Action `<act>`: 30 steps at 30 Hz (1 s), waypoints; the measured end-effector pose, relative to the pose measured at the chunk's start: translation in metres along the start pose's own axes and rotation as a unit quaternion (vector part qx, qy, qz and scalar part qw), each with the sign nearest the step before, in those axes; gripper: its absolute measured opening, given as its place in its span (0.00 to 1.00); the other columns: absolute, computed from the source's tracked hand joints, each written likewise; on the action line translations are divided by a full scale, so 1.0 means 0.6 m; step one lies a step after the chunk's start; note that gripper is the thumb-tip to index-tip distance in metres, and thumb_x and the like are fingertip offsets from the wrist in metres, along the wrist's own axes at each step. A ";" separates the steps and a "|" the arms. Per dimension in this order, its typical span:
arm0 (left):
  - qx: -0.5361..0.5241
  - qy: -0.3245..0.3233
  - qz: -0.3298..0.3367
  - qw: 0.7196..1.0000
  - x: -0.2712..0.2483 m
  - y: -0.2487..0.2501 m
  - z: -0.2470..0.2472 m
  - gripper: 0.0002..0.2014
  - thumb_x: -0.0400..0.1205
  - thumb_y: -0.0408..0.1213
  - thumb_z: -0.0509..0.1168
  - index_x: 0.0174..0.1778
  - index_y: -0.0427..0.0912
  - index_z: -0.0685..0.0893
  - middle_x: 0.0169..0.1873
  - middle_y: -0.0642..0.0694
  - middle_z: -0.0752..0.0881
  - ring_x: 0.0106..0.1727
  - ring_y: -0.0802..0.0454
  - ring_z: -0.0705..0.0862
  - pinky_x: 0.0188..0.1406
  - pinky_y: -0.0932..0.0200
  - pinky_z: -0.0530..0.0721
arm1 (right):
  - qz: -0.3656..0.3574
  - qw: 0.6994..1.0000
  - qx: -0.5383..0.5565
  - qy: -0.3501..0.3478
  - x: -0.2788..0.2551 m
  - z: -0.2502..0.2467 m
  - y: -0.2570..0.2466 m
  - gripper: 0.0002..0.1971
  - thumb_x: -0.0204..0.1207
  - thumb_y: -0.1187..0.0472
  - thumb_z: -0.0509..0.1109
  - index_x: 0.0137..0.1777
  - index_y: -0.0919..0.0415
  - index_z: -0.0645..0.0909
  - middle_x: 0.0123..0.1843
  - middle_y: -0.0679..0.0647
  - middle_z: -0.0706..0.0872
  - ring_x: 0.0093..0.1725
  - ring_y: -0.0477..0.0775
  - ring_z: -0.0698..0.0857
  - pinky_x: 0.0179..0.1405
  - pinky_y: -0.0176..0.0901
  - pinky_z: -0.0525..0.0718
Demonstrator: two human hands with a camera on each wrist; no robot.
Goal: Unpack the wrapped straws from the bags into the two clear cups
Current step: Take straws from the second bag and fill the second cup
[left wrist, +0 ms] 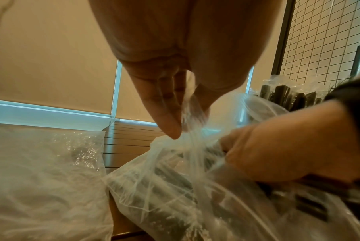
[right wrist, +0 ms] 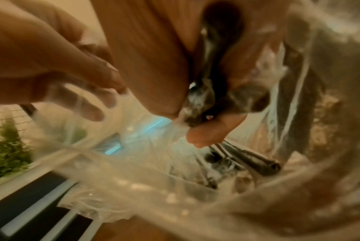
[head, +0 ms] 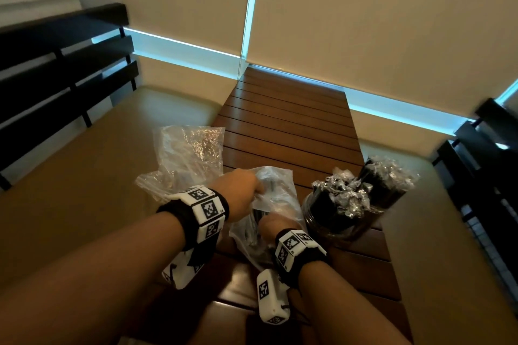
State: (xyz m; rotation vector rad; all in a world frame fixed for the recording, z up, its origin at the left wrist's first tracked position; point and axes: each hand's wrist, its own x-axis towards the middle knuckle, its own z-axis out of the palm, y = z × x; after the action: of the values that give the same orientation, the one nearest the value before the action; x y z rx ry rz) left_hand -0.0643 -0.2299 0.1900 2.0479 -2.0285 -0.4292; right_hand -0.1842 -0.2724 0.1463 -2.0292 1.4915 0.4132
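- The person's left hand [head: 241, 190] is pinching the mouth of a thin, crinkled clear plastic bag [head: 269, 204] between thumb and fingertips [left wrist: 170, 128], holding the film up and open over the slatted brown wooden surface [head: 286, 120].
- The right hand [head: 276, 225] is reaching inside that bag; its fingers are curling round a small bunch of dark straws in clear wrappers [right wrist: 203, 97], and the grip looks closed on them.
- More wrapped dark straws [right wrist: 255, 163] are lying loose at the bottom of the bag, pointing several ways.
- A second crumpled clear plastic bag [head: 190, 154] is lying just beside the first, on the person's left; I cannot tell how much it is holding.
- The two clear cups [head: 330, 218] are standing close together at the right of the surface, near the open bag, and both are already bristling with upright wrapped straws [head: 344, 196].
- The straws are likely to be very light and fairly stiff along their length, but the wrappers are probably slick, so a loose bundle may fan out or slide apart.
- Taking hold round the middle of the bunch, with all fingers wrapping it, seems the safest place; gripping only the twisted wrapper ends could let individual straws slip free.
- The bag film is soft and clingy, so keeping its mouth wide looks necessary while the bunch is coming out.
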 end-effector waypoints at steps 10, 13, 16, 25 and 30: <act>0.056 0.065 -0.056 0.995 0.024 0.045 0.006 0.04 0.79 0.31 0.65 0.42 0.40 0.84 0.47 0.41 0.82 0.49 0.39 0.84 0.51 0.49 0.84 | -0.102 0.994 0.010 0.048 -0.103 -0.073 0.026 0.22 0.74 0.61 0.74 0.67 0.60 0.77 0.63 0.58 0.83 0.59 0.58 0.84 0.53 0.48 0.87; 0.059 0.078 -0.080 0.992 0.027 0.045 0.011 0.05 0.79 0.32 0.64 0.37 0.43 0.81 0.46 0.40 0.85 0.49 0.39 0.86 0.49 0.50 0.84 | -0.116 0.990 -0.080 0.017 -0.157 -0.111 0.049 0.22 0.76 0.59 0.74 0.68 0.63 0.76 0.62 0.60 0.84 0.53 0.57 0.84 0.43 0.43 0.81; 0.066 0.070 -0.101 0.990 0.031 0.049 0.011 0.07 0.77 0.28 0.63 0.44 0.40 0.86 0.48 0.40 0.87 0.52 0.39 0.86 0.53 0.49 0.85 | -0.122 0.979 -0.163 0.003 -0.209 -0.149 0.070 0.17 0.77 0.56 0.74 0.61 0.65 0.81 0.54 0.59 0.86 0.45 0.55 0.82 0.39 0.44 0.80; 0.058 0.016 -0.134 0.989 0.007 0.080 0.011 0.12 0.73 0.38 0.67 0.50 0.39 0.86 0.50 0.38 0.88 0.47 0.38 0.87 0.47 0.48 0.89 | -0.116 0.953 -0.276 0.051 -0.325 -0.261 0.129 0.06 0.80 0.63 0.65 0.55 0.58 0.79 0.47 0.54 0.85 0.44 0.55 0.83 0.38 0.45 0.82; -0.170 -0.001 -0.041 0.985 -0.027 0.133 -0.023 0.27 0.71 0.41 0.69 0.67 0.41 0.79 0.60 0.46 0.85 0.59 0.47 0.84 0.59 0.49 0.83 | -0.218 0.952 -0.099 0.191 -0.263 -0.218 0.147 0.09 0.82 0.58 0.65 0.59 0.55 0.73 0.51 0.54 0.82 0.51 0.58 0.83 0.48 0.47 0.79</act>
State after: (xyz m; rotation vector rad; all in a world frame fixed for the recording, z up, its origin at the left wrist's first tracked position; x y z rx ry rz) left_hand -0.1337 -0.2160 0.2325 1.9213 -1.7325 -0.7371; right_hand -0.3303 -0.2512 0.3135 -2.6303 1.1836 -0.0153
